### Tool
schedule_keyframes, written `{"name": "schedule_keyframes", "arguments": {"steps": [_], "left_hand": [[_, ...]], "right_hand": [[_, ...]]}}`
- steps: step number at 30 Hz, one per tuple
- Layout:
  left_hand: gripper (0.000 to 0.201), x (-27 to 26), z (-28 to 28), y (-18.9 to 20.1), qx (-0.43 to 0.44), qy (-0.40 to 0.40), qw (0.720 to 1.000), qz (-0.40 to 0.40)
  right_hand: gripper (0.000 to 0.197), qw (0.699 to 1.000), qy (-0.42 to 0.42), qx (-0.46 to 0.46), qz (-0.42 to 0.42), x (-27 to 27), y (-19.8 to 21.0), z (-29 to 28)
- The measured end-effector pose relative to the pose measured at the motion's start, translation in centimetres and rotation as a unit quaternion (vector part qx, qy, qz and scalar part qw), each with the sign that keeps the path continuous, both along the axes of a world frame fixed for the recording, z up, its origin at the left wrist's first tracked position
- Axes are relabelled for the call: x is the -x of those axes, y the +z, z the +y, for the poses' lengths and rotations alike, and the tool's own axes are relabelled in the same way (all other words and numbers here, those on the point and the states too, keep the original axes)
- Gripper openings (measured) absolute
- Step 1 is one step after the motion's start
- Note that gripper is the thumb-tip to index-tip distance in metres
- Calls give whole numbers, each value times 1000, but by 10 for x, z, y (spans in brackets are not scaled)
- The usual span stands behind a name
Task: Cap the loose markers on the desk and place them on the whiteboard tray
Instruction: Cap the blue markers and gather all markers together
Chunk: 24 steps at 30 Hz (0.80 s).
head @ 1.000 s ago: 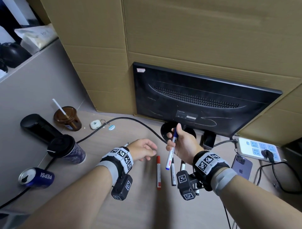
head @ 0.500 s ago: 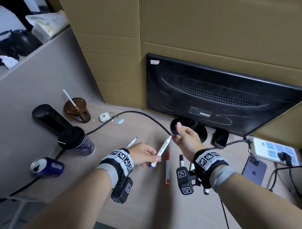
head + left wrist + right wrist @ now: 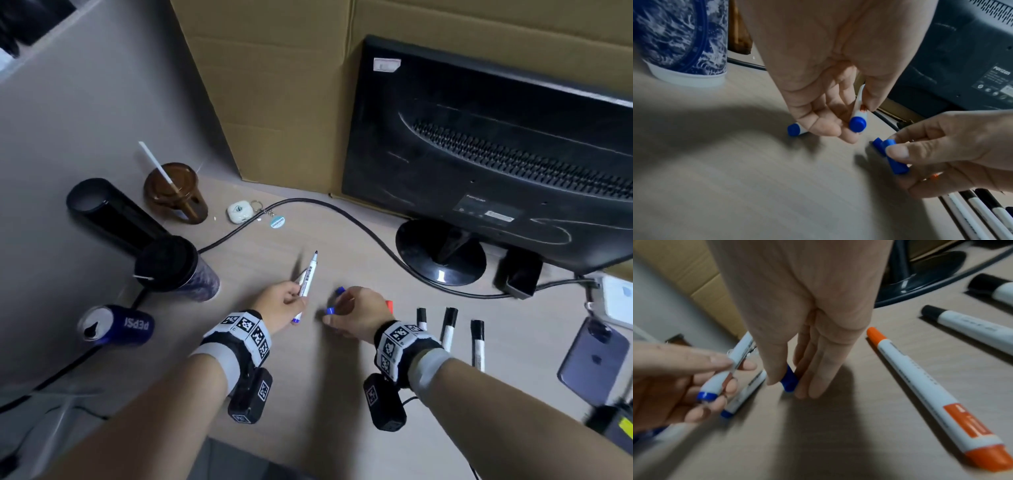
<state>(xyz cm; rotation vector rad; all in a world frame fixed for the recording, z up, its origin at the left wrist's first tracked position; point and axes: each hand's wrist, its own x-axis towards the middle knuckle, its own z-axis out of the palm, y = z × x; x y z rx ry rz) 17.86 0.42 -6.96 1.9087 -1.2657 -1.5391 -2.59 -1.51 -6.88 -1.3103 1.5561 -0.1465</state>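
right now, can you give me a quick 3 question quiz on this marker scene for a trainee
1. True or false: the left hand holds an uncapped blue-ended white marker.
2. What do the right hand fingers pinch: A blue plastic cap, B orange marker, C phone?
3. Fill in: the orange-capped white marker lies on the ___.

Key: 1 true; 2 A; 3 desk.

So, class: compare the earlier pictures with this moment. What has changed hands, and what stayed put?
The blue marker passed from the right hand to the left hand, which now grips it, tip uncapped. The right hand dropped to the desk and pinches a blue cap. The orange marker, black-capped markers and Pepsi can lie unmoved.
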Motion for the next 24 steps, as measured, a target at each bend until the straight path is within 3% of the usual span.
{"name": "schedule_keyframes", "arguments": {"steps": [4, 7, 10, 16, 21, 24], "left_hand": [[15, -7, -2, -5, -6, -8, 1000, 7], [16, -8, -6, -4, -11, -8, 1000, 17], [14, -8, -8, -4, -4, -9, 1000, 9], [15, -6, -3, -4, -9, -21, 1000, 3], [18, -6, 1, 0, -25, -31, 999, 13], [17, -8, 0, 2, -24, -14, 1000, 6]], "right_hand": [[40, 998, 17, 43, 50, -7, -4, -2], [26, 994, -23, 81, 63, -6, -2, -10], [25, 983, -4, 141, 121, 2, -5, -19], [26, 979, 54, 119, 155, 6, -14, -18], [20, 985, 6, 101, 141, 21, -10, -14], [19, 983, 25, 87, 160, 30, -6, -13]]}}
